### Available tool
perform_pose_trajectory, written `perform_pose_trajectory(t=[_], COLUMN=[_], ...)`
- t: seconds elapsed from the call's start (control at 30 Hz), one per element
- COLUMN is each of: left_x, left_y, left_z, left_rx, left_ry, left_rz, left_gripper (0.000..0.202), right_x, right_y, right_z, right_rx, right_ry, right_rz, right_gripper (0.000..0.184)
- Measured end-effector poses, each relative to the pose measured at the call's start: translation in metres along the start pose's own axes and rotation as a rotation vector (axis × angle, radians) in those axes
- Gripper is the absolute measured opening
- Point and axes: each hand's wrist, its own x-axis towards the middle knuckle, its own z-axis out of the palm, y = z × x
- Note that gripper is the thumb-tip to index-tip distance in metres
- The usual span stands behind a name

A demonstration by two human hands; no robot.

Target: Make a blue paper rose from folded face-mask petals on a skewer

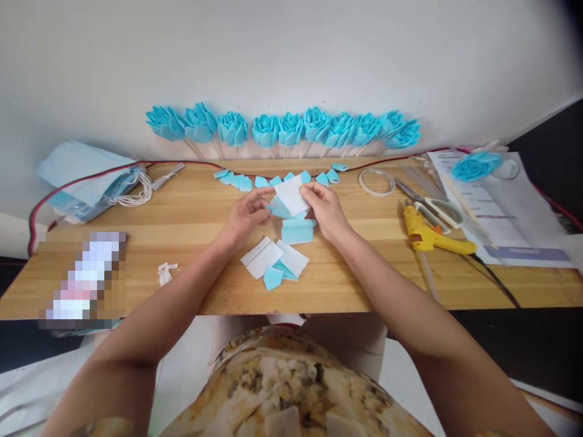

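Over the middle of the table, my right hand (325,209) pinches a white piece of thin, paper-like sheet (290,193) between thumb and fingers. A light-blue piece (282,209) shows just below and behind it; I cannot tell whether it is held too. My left hand (249,215) is at the left edge of these pieces, fingers apart, its fingertips close to or touching them. Nearer me lie a folded blue piece (298,231), two white-faced squares (262,257) and a small blue petal shape (272,278). Cut blue petals (237,181) lie in a row behind my hands.
Blue flowers on sticks (277,130) lean along the wall. On the right are a tape roll (376,181), scissors (439,209), a yellow glue gun (421,230), printed paper (523,212) and another flower (476,165). Bagged blue sheets (86,176) and a pixelated device (86,276) are left.
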Motion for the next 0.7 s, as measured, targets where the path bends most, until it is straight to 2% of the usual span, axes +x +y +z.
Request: perform_pose_trajectory(t=[0.1, 0.27, 0.4, 0.57, 0.7], left_x=[0.0, 0.001, 0.002, 0.0, -0.001], left_y=[-0.001, -0.002, -0.002, -0.001, -0.002], left_z=[-0.001, -0.002, -0.005, -0.006, -0.006], left_rx=[-0.003, -0.006, 0.016, 0.143, 0.292], left_ry=[0.008, 0.032, 0.045, -0.035, -0.029], left_rz=[-0.047, -0.064, -0.062, -0.069, 0.008], left_gripper=[0.044, 0.053, 0.038, 0.017, 0.021], right_x=[0.0, 0.0, 0.006, 0.018, 0.021], right_y=[0.0, -0.002, 0.001, 0.006, 0.003], right_z=[-0.001, -0.001, -0.005, -0.017, -0.021], right_rx=[0.012, 0.076, 0.125, 0.081, 0.118], right_ry=[0.003, 0.04, 0.117, 0.161, 0.147], right_rz=[-0.034, -0.069, -0.038, -0.107, -0.113], right_gripper=[0.036, 0.041, 0.049, 0.051, 0.05])
